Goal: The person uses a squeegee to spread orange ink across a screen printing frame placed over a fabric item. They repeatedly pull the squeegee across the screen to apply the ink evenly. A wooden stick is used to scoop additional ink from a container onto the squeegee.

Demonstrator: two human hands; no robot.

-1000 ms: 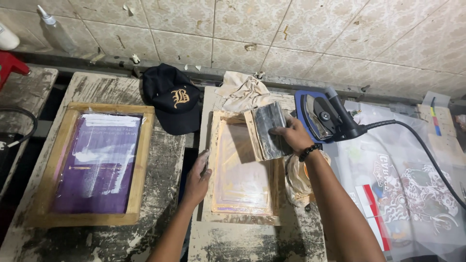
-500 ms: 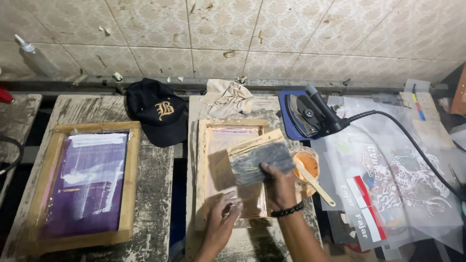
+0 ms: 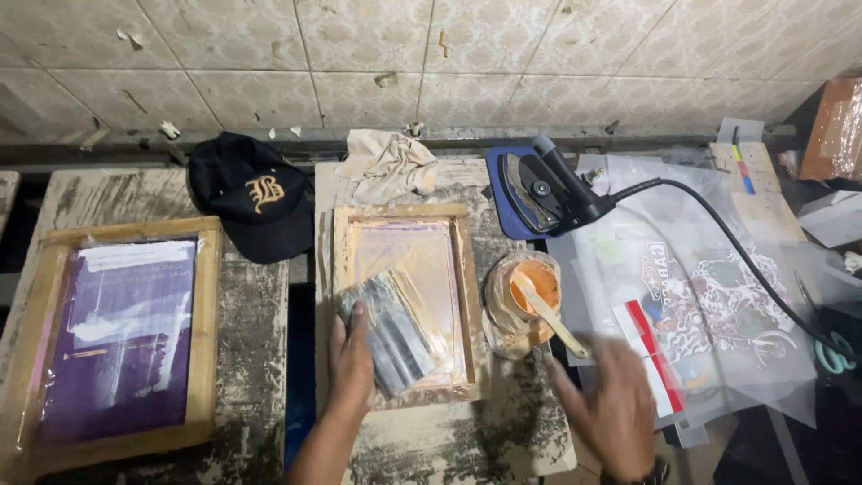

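A wooden screen-printing frame [image 3: 467, 296] with a pale orange-stained mesh lies on the worn table in front of me. On its mesh rests a grey squeegee [image 3: 395, 337], tilted. My left hand [image 3: 350, 355] lies flat on the frame's lower left, fingers touching the squeegee's left end. My right hand [image 3: 615, 409] hovers blurred to the right of the frame, fingers spread, holding nothing. It is just below a cup of orange ink [image 3: 525, 301] wrapped in plastic, with a wooden stick [image 3: 557, 319] leaning out of it.
A second wooden frame with purple mesh [image 3: 121, 337] lies at left. A black cap [image 3: 247, 193], a crumpled cloth [image 3: 386, 166] and an iron [image 3: 539, 189] with a black cord sit at the back. Printed transparent sheets [image 3: 709, 305] cover the right side; scissors [image 3: 835, 350] lie at the edge.
My right hand has let go of the squeegee and moved right, off the frame. My left hand has shifted onto the squeegee's left end. The view has dropped closer.
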